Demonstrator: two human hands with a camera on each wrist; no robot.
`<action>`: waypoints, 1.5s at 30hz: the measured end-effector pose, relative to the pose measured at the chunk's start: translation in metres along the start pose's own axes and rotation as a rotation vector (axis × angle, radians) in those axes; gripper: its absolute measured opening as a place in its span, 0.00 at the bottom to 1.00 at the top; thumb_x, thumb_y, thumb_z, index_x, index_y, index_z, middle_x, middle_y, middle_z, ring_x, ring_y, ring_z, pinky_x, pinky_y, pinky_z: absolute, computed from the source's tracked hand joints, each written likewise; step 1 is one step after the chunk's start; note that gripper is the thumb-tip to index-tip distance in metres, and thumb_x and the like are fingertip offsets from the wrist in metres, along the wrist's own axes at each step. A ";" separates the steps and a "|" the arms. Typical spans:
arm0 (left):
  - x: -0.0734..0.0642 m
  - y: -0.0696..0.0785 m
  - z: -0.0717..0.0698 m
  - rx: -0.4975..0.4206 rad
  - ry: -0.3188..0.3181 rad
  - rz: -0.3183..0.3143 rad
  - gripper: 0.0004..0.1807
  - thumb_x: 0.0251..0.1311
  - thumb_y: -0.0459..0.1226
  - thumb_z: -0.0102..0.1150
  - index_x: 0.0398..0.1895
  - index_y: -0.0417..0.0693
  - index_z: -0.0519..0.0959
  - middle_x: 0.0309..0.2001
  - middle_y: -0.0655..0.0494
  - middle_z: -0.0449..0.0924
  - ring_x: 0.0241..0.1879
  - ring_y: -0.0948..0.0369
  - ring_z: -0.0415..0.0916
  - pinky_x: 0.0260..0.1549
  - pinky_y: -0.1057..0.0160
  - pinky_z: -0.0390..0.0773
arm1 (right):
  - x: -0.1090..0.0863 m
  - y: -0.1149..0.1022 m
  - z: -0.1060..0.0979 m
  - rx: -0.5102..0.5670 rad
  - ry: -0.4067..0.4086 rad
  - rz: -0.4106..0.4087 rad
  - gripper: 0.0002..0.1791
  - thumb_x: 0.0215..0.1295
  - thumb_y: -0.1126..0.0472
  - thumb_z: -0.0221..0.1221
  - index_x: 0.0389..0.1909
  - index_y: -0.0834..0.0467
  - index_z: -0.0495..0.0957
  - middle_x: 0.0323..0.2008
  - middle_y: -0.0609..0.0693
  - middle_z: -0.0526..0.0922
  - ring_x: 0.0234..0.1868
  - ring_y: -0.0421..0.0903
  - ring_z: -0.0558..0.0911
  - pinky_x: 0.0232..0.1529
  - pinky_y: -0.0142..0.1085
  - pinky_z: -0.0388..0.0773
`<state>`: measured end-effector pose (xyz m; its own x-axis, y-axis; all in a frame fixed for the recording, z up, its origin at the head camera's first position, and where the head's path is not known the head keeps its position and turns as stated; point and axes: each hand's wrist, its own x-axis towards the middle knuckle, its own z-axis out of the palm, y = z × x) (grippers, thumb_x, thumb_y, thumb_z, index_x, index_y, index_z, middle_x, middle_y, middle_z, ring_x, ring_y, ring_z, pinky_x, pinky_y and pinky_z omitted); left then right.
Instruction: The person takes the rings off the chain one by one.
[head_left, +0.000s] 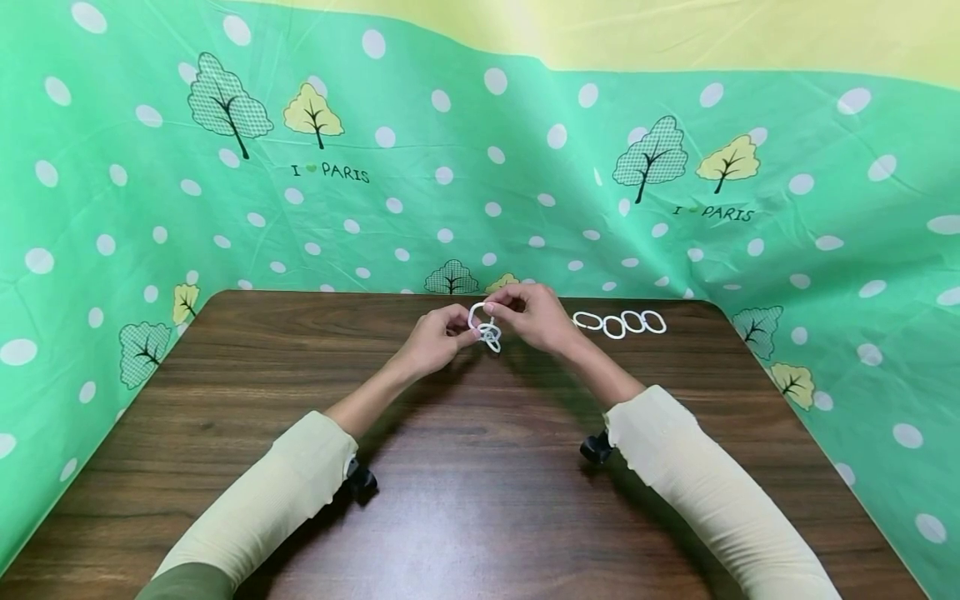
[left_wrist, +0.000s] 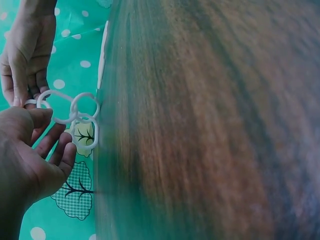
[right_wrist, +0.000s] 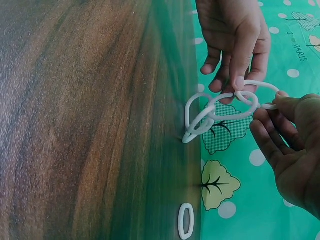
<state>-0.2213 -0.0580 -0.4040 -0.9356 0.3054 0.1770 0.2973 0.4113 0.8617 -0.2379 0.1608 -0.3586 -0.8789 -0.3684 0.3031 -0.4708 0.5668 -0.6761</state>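
Note:
Both hands meet over the table's far edge around several linked white oval chain links (right_wrist: 230,118). My left hand (head_left: 435,340) pinches the chain between thumb and fingertips, its other fingers loosely bent in the left wrist view. With thumb and fingertips, my right hand (head_left: 534,317) pinches one white link (right_wrist: 262,85) at its right end. That link's other end reaches the left thumb and meets the chain there. The chain's remaining links hang in a loose cluster below the left fingertips. Whether the pinched link is hooked through the chain, I cannot tell.
Separate white oval links (head_left: 614,336) lie in a row on the brown wooden table (head_left: 450,517), right of the right hand near the far edge. A green dotted cloth (head_left: 420,200) with printed trees hangs behind the table and along both sides.

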 end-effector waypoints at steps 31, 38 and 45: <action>0.003 0.000 0.002 0.016 0.070 0.038 0.03 0.75 0.32 0.72 0.47 0.42 0.89 0.41 0.47 0.92 0.40 0.57 0.84 0.45 0.63 0.82 | -0.003 0.002 -0.002 -0.022 0.028 -0.019 0.09 0.80 0.59 0.70 0.51 0.60 0.92 0.44 0.57 0.93 0.39 0.46 0.82 0.41 0.33 0.76; 0.002 0.002 0.001 0.014 0.051 0.037 0.05 0.76 0.34 0.72 0.49 0.42 0.90 0.45 0.47 0.94 0.43 0.57 0.86 0.46 0.63 0.83 | -0.003 0.003 -0.003 -0.032 0.060 -0.040 0.09 0.80 0.59 0.70 0.51 0.60 0.93 0.46 0.57 0.94 0.39 0.46 0.82 0.40 0.33 0.76; 0.002 0.002 0.003 0.035 0.048 0.053 0.05 0.77 0.34 0.71 0.48 0.41 0.90 0.43 0.48 0.94 0.43 0.56 0.86 0.48 0.61 0.84 | -0.004 0.003 -0.001 -0.038 0.083 -0.075 0.08 0.80 0.60 0.70 0.50 0.61 0.93 0.48 0.57 0.95 0.40 0.49 0.85 0.42 0.34 0.78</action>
<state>-0.2223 -0.0543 -0.4033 -0.9260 0.2868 0.2455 0.3527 0.4257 0.8333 -0.2355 0.1645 -0.3613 -0.8439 -0.3494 0.4071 -0.5363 0.5679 -0.6244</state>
